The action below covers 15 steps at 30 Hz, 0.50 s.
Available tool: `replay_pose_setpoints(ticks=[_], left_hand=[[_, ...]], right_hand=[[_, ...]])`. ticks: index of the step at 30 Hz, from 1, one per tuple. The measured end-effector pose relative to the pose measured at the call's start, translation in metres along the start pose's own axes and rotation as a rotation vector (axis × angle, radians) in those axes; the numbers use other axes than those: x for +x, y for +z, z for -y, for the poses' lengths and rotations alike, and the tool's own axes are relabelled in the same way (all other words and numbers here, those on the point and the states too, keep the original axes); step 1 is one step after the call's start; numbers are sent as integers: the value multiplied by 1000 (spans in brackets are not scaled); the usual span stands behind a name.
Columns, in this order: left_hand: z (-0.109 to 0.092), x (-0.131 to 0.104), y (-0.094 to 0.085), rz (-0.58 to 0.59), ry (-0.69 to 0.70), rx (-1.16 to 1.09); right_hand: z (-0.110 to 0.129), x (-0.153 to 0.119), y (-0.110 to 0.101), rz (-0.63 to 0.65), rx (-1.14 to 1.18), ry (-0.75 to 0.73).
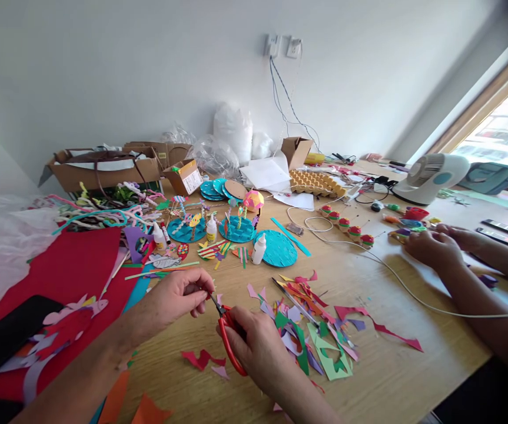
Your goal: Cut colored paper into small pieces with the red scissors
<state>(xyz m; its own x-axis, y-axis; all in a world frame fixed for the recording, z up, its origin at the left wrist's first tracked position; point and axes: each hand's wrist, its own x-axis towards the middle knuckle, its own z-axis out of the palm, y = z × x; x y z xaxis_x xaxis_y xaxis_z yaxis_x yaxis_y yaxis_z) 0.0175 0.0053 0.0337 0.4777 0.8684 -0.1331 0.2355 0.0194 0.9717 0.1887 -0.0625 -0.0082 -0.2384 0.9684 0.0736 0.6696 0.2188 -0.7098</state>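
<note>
My right hand (pixel 260 347) grips a pair of scissors (pixel 232 348) by its red handles, blades pointing up and left. The blade tips reach the fingertips of my left hand (pixel 183 294). That hand is closed in a pinch; a tiny dark reddish bit shows at the fingertips, too small to name. On the table below lie a red paper scrap (pixel 203 359) and a small pink scrap (pixel 221 371). A heap of coloured paper scraps (pixel 300 312) spreads to the right of my hands, with a second pair of scissors (pixel 295 301) lying among them.
Beyond my hands stand a white glue bottle (pixel 259 249), a blue disc (pixel 275 248) and decorated blue discs (pixel 237 229). Red paper sheets (pixel 81 253) lie left. A co-worker's hands (pixel 434 250) work at the right, near a white cable (pixel 406 285) and a fan (pixel 432 176).
</note>
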Motion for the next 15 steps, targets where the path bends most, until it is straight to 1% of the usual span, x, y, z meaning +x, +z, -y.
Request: replay_pose_setpoints(ticks=[5,10,15], left_hand=[[4,0,-1,36,-23,-16],[11,-4,0,74,-85,-88],[23,-7,-2,63,-107,-181]], right_hand=[[2,-1,-3,29,-52,9],[2,0,-8,85,-113,13],[1,-1,-11,113,-130,15]])
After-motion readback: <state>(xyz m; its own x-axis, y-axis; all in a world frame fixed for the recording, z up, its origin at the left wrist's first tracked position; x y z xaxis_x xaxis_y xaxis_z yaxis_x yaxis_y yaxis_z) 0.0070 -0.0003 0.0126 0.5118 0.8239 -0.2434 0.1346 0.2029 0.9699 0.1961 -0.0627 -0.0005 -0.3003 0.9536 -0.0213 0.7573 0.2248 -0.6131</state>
